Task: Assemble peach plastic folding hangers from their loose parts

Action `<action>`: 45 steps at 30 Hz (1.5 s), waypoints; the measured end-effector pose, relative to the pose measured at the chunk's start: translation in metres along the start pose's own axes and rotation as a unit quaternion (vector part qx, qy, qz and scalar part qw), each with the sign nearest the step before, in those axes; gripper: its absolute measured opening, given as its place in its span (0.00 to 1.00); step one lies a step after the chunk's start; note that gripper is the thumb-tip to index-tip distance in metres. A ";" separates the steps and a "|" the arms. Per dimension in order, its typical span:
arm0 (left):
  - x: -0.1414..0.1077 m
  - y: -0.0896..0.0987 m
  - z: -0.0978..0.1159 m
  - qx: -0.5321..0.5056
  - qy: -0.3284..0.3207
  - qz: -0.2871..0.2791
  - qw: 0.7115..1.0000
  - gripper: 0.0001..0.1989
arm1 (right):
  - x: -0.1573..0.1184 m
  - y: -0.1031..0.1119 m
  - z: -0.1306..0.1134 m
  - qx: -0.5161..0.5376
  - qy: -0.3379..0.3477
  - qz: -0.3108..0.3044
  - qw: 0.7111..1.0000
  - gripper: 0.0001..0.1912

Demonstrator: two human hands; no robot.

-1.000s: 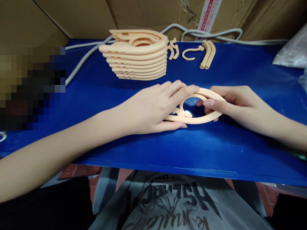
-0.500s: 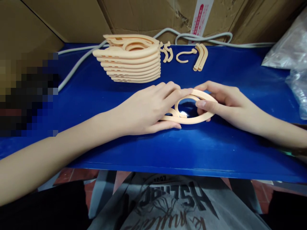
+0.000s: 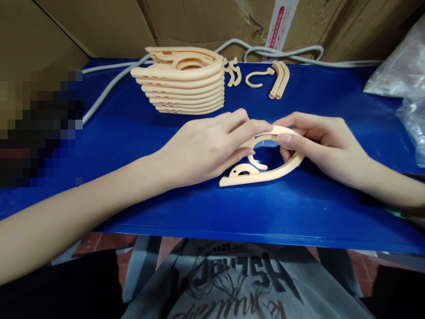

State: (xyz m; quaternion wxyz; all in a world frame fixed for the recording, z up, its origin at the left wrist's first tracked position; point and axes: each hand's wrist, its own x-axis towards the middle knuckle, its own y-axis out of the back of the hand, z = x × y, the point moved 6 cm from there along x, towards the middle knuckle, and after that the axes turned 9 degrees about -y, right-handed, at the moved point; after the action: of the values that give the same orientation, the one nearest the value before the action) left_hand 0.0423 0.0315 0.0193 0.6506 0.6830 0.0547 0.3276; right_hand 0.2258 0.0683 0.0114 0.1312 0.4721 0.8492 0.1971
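A cream plastic folding hanger is held between my two hands just over the blue table. Its two arms stand apart on the left side, and its curved hook shows inside the loop. My left hand is closed around the upper arm, covering much of it. At the rounded end, my right hand pinches the hanger, thumb on top and fingers behind and beneath. Behind my left hand rises a stack of matching folded hangers.
Small curved pieces, a loose hook and two curved arm pieces lie at the back of the blue table. A white cable runs along cardboard. Clear plastic bags sit at right.
The hanger's two arms have spread apart on the left, the lower one swinging toward me. My left thumb has come off the lower arm and moved up to the upper one.
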 end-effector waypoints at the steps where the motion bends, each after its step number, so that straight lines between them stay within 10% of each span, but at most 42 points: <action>1: 0.000 0.000 0.000 0.005 -0.001 0.000 1.000 0.23 | 0.000 0.000 0.000 -0.001 0.001 0.005 1.000 0.13; 11: -0.002 0.000 0.001 0.027 -0.024 0.015 0.999 0.22 | 0.001 0.004 0.000 0.010 0.008 0.024 1.000 0.14; 16: 0.000 0.002 -0.005 -0.122 0.026 0.034 0.992 0.21 | -0.001 0.008 -0.005 0.018 0.017 0.061 0.998 0.11; 29: -0.003 -0.002 -0.035 -0.446 0.240 0.128 0.853 0.12 | -0.013 0.027 -0.010 0.035 0.028 0.235 0.971 0.08; 45: -0.003 -0.005 -0.036 -0.457 0.230 0.137 0.848 0.18 | -0.005 0.036 -0.005 0.007 0.049 0.235 0.971 0.10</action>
State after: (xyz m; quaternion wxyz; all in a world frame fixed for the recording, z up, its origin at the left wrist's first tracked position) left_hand 0.0236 0.0617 0.0111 0.8063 0.2143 -0.0473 0.5493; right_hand 0.2534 0.0803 0.0322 0.0363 0.6488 0.7214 0.2393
